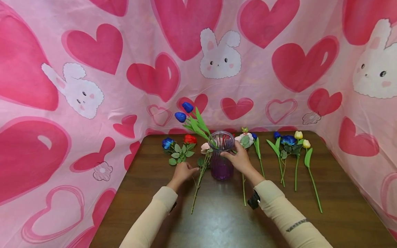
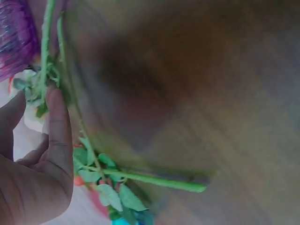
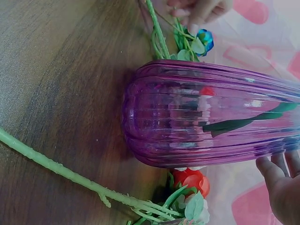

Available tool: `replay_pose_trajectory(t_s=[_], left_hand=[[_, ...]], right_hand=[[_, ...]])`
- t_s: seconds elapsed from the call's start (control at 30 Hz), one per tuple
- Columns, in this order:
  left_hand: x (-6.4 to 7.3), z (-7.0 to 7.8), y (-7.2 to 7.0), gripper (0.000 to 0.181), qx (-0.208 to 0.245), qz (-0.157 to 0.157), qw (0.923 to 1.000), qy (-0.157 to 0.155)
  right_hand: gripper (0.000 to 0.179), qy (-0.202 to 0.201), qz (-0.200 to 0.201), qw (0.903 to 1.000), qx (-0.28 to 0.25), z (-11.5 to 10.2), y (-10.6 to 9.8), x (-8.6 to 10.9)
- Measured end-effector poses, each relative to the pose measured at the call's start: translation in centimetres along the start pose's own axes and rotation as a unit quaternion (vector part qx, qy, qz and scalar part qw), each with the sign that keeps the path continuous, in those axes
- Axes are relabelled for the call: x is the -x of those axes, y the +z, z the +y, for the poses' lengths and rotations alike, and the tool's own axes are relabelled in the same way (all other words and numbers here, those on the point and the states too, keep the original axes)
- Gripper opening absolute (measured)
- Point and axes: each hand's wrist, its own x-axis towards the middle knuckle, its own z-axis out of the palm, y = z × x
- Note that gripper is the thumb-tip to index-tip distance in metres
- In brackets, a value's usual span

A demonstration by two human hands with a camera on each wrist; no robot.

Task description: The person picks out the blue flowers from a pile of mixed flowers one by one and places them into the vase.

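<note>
A purple ribbed glass vase stands upright on the table, with blue tulips leaning left out of its mouth. My right hand holds the vase near its rim from the right; the right wrist view shows fingers along its side. Left of the vase, my left hand reaches to the stem of a pale pink rose. In the left wrist view the thumb and forefinger are apart, the forefinger's tip at the green stem. Whether it touches cannot be told.
A blue rose and a red rose lie at the left. Behind the right hand is a white rose with its long stem. Farther right lie a large blue flower and yellow tulips. A heart-patterned cloth hangs behind the table.
</note>
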Motion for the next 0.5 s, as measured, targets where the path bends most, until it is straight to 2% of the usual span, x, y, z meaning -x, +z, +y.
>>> replay_pose_trajectory(t_s=[0.2, 0.3, 0.43, 0.5], left_hand=[[0.6, -0.7, 0.6, 0.043, -0.019, -0.030, 0.9976, -0.060], [0.8, -0.8, 0.9, 0.040, -0.011, -0.043, 0.9957, -0.082], [0.8, -0.9, 1.0, 0.036, 0.011, -0.053, 0.9944, -0.091], [0.8, -1.0, 1.1, 0.033, 0.018, -0.054, 0.9947, -0.085]], right_hand=[[0.064, 0.000, 0.000, 1.0000, 0.001, 0.0, 0.0, 0.0], [0.064, 0.002, -0.001, 1.0000, 0.001, -0.1, 0.0, 0.1], [0.065, 0.003, -0.004, 1.0000, 0.000, -0.1, 0.0, 0.0], [0.065, 0.004, -0.004, 1.0000, 0.000, -0.1, 0.0, 0.0]])
